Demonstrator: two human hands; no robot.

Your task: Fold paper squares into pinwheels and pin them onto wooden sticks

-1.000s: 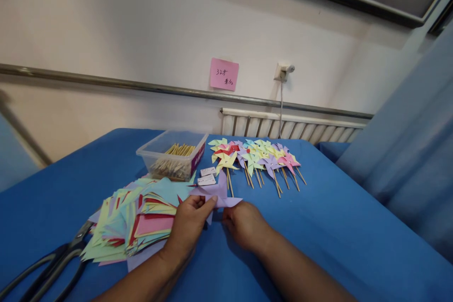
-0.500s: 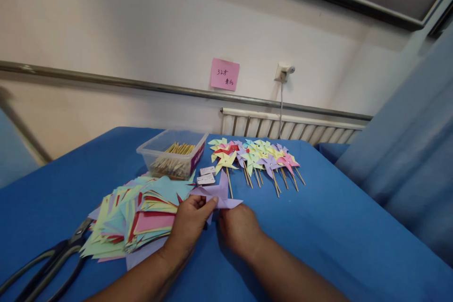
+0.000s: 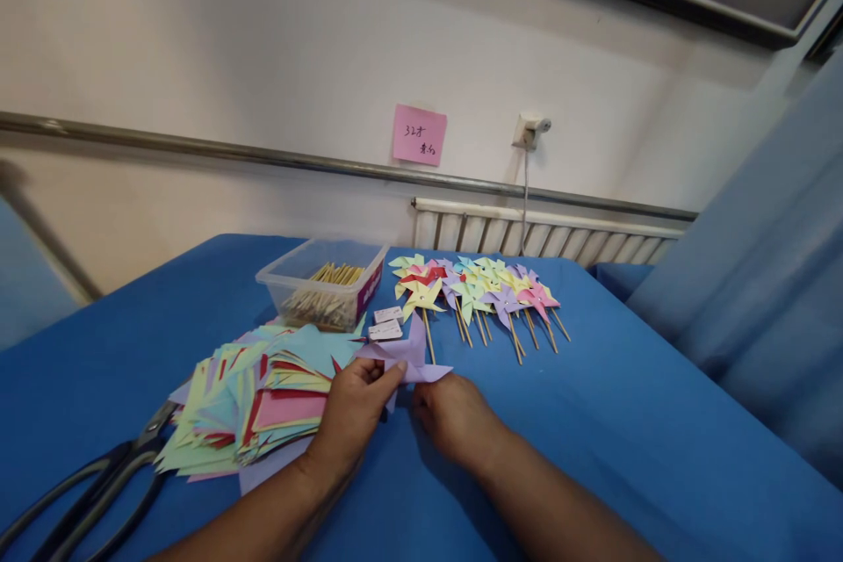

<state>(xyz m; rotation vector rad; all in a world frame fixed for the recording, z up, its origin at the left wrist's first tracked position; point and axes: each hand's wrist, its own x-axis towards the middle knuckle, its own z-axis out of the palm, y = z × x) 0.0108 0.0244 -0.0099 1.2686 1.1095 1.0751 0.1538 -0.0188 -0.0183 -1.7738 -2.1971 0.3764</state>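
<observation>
left fingers [image 3: 387,376] apparently pinch purple paper [image 3: 414,355]

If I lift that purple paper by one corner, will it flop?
Probably: the purple paper looks thin and its cut flaps stand up loosely. It is likely very light, so a nudge from the left hand may slide it on the cloth.

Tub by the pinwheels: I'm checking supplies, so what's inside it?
The tub holds a loose pile of thin wooden sticks. Its floor is covered by them, and the label on its right wall hides that side, so anything beneath cannot be seen.
</observation>
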